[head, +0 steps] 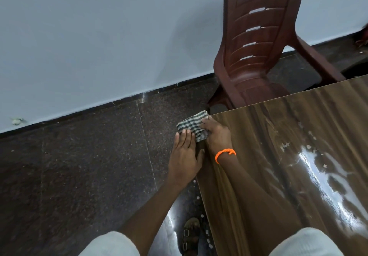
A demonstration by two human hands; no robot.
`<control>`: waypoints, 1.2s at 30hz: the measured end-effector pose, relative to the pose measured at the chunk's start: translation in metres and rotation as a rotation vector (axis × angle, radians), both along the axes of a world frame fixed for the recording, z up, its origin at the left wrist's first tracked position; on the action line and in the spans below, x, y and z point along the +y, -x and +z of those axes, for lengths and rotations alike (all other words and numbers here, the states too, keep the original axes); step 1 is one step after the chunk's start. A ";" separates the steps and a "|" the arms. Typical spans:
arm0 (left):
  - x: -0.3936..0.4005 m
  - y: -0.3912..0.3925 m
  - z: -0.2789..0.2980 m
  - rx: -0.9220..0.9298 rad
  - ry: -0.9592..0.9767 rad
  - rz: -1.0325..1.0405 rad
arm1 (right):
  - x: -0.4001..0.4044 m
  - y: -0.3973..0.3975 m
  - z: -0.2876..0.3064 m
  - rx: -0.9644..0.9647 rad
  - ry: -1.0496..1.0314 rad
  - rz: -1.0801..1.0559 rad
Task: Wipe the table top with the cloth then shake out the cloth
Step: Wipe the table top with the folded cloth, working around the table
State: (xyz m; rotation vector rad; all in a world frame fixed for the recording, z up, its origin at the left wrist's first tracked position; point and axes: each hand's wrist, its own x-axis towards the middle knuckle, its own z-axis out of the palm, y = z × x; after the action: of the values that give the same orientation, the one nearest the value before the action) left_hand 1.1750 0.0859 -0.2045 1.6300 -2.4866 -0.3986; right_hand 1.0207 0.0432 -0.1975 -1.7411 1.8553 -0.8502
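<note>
Head view showed the right hand [216, 134], an orange band [225, 154] on its wrist, pressing a folded green-and-white checked cloth [192, 126] at the far left corner of the glossy brown wood-grain table top [278, 146], fingers reaching toward eleven o'clock and curled over the cloth's near edge so that they gripped it. The left hand [184, 156] lay flat just off the table's left edge, at about eight o'clock from the cloth, fingers straight and together, tips touching the part of the cloth that hung past the corner; it seemed to serve as a catch under the edge, though whether anything had fallen into it could not be told. Both hands were close together, nearly touching at the thumbs. Both forearms ran up from six o'clock, the right one lying low over the table, the left one out over the dark speckled stone floor [79, 166]. To do this step well, I would judge that the cloth should stay flat and pressed through the corner so crumbs go over the edge rather than smear, and pale specks [308, 148] at three o'clock from the hands suggested that more passes were needed. A maroon plastic chair [256, 46] stood at one o'clock, beyond the table's corner, before the pale wall [99, 36].
</note>
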 end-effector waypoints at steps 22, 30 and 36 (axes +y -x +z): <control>0.182 0.022 0.002 -0.101 -0.014 -0.166 | 0.208 0.039 0.004 0.061 -0.050 0.000; 0.280 0.034 0.000 -0.125 -0.035 -0.181 | 0.308 0.053 0.007 0.074 -0.045 0.011; 0.345 0.036 0.002 -0.112 -0.025 -0.172 | 0.373 0.055 0.001 0.074 -0.057 0.010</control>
State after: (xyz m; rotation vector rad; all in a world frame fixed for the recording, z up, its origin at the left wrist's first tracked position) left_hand 1.1394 0.4309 -0.2028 1.4903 -2.7266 -0.3696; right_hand 0.9655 0.4158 -0.1969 -1.7674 1.8969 -0.7310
